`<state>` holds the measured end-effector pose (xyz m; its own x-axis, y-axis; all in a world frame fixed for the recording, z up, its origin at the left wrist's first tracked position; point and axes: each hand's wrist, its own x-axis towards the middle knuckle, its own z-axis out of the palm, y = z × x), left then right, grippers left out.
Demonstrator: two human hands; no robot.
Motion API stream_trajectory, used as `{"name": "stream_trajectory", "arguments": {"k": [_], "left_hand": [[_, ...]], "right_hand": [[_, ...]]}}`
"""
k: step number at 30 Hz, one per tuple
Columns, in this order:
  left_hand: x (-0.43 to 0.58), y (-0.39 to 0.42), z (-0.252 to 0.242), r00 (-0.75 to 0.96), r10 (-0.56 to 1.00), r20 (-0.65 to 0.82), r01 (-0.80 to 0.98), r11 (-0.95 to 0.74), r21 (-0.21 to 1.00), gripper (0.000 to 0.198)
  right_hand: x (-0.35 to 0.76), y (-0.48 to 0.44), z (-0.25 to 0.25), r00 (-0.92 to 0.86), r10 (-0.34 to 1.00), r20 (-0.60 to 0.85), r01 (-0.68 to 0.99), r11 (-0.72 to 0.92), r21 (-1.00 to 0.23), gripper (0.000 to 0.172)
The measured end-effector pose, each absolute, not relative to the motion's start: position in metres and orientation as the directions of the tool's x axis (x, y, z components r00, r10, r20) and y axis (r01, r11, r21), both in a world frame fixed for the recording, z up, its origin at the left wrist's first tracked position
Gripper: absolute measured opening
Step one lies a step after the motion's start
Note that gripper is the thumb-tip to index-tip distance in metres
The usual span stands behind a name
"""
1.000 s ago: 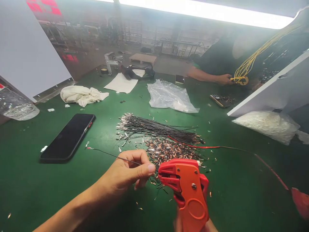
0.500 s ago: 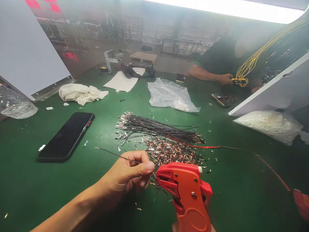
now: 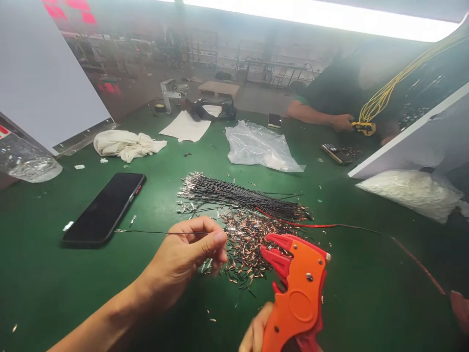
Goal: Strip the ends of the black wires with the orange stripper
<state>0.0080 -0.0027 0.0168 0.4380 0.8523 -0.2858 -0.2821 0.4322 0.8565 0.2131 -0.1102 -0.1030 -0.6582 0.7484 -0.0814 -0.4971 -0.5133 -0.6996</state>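
Note:
My left hand (image 3: 186,256) pinches a thin black wire (image 3: 154,232) between thumb and forefinger; the wire sticks out level to the left, above the green table (image 3: 54,283). My right hand (image 3: 256,335), only partly in view at the bottom edge, grips an orange wire stripper (image 3: 296,293) whose jaws point up and left, a short way right of the left fingers. Just beyond both hands lie a heap of cut insulation bits (image 3: 249,239) and a bundle of black wires (image 3: 242,195) with stripped ends.
A black phone (image 3: 104,208) lies to the left, a white cloth (image 3: 124,144) and a clear plastic bag (image 3: 262,146) farther back. A red wire (image 3: 366,230) trails right. Another person's hand (image 3: 342,122) holds yellow wires at the far right. A white shelf (image 3: 406,142) overhangs a white bag (image 3: 410,190).
The stripper has swung right and tilted, its jaws now apart from the left fingers. The pinched wire has levelled out and reaches farther left.

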Motion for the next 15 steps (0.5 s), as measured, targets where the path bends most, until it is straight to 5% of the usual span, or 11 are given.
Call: {"name": "stream_trajectory", "arguments": {"k": [10,15], "left_hand": [[0.011,-0.007,0.026,0.263,0.947,-0.186,-0.288,0.261,0.922,0.026],[0.009,-0.009,0.03,0.211,0.969,-0.127,-0.283,0.185,0.941,0.025]], "right_hand": [[0.213,-0.103,-0.096,-0.611,0.783,-0.114,-0.61,-0.558,-0.563,0.082],[0.216,-0.112,-0.059,-0.586,0.795,-0.157,-0.63,-0.569,-0.529,0.059]]}}
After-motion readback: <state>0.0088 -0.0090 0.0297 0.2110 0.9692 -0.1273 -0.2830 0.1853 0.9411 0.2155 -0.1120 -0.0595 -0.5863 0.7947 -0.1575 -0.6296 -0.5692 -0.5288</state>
